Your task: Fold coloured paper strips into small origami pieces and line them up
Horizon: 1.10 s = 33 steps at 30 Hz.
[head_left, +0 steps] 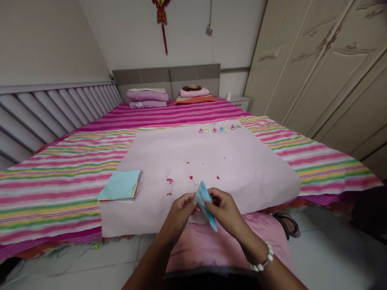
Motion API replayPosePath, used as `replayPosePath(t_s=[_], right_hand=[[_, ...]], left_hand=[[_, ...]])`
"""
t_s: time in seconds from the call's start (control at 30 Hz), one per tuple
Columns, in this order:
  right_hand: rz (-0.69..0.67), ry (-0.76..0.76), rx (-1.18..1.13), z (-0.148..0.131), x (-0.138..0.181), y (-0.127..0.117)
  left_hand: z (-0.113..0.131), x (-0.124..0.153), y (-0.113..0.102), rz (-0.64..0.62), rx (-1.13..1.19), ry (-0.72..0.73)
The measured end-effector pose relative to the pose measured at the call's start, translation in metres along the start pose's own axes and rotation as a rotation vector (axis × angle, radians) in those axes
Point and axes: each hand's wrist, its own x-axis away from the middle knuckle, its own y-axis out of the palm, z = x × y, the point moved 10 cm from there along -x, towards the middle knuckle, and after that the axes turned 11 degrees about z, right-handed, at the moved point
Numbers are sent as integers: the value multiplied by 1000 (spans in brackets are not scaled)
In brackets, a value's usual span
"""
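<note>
A folded piece of light blue paper [203, 197] is held up between my two hands, above the near edge of a pale pink sheet. My left hand [184, 208] pinches its left side between thumb and fingers. On the other side, my right hand [223, 207] grips the paper with its thumb in front and fingers partly hidden behind. The paper comes to a point at the top and another hangs toward the lower right. To the left lies a stack of square coloured paper [121, 185], its top sheet light blue.
The pale pink sheet [157, 149] covers a striped bed [75, 161] and carries printed red marks. A row of several small folded paper pieces [221, 129] sits near its far right corner. A pink cushion [242, 245] is below my hands. A wardrobe [317, 60] stands right.
</note>
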Motion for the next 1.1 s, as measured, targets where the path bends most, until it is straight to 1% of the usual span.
replayPosePath(t_s=[0.07,0.13,0.27,0.37,0.47,0.57,0.67,0.8,0.87,0.97,1.1], right_hand=[[64,-65,89,-2,-1,-3],[99,-126,160,-6,0,-3],[117,-241,218,-16,5,0],[132,-282,229,-19,6,-1],[138,-255,219,-15,4,-4],[140,-225,170,-10,1,-9],[177,-222,132,-7,0,-13],[194,-230,91,-3,0,-14],[190,-216,38,-1,-1,-15],[175,-159,-79,5,-4,-18],[125,-113,-196,6,-6,-20]], left_hand=[[0,-1,-1,35,-18,9],[2,0,0,61,-39,29],[18,8,6,93,-127,136],[25,14,8,122,-243,195],[21,13,6,136,-303,208],[13,6,-2,164,-267,191],[6,2,-7,184,-239,166],[10,4,-9,220,-280,219],[11,5,-7,199,-236,224],[11,5,-5,136,-83,195],[9,3,-4,70,77,75]])
